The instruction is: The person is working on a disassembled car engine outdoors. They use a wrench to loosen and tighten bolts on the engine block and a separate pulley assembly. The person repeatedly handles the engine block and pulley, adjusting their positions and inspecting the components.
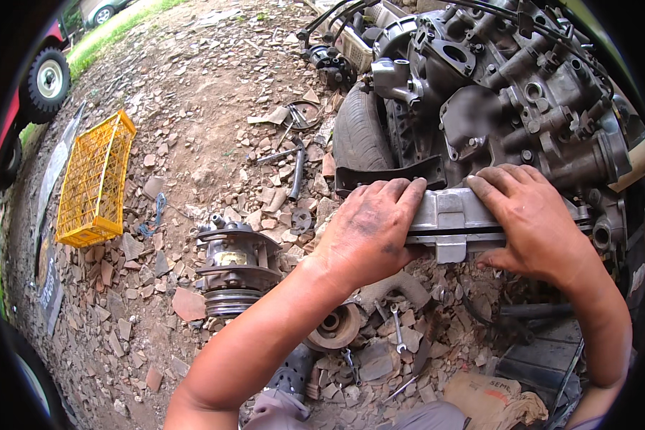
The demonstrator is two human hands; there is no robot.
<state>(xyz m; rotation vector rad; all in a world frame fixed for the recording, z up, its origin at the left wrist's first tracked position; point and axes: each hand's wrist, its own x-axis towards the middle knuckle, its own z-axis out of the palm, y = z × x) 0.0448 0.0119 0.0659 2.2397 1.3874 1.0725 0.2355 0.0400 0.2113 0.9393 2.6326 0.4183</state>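
Both hands grip a grey cast-metal cover (pixel 451 211) at the near side of a large dark engine (pixel 509 122). My left hand (pixel 369 229), smudged with grease, has its fingers over the left end and its thumb underneath. On the right part, my right hand (pixel 534 222) is closed with the fingers on top and the thumb at the lower edge. A dark slot runs lengthwise between the cover's upper and lower parts. Whether the cover is fixed to the engine I cannot tell. A black bracket (pixel 390 178) lies just beyond my left hand.
A worn tyre (pixel 362 129) stands against the engine. A pulley-fronted compressor-like unit (pixel 236 265), a wrench (pixel 398 330) and a round metal pulley (pixel 335 326) lie on rubble-strewn ground. Farther left is a yellow plastic crate (pixel 97 179). A brown paper sack (pixel 491 401) lies near me.
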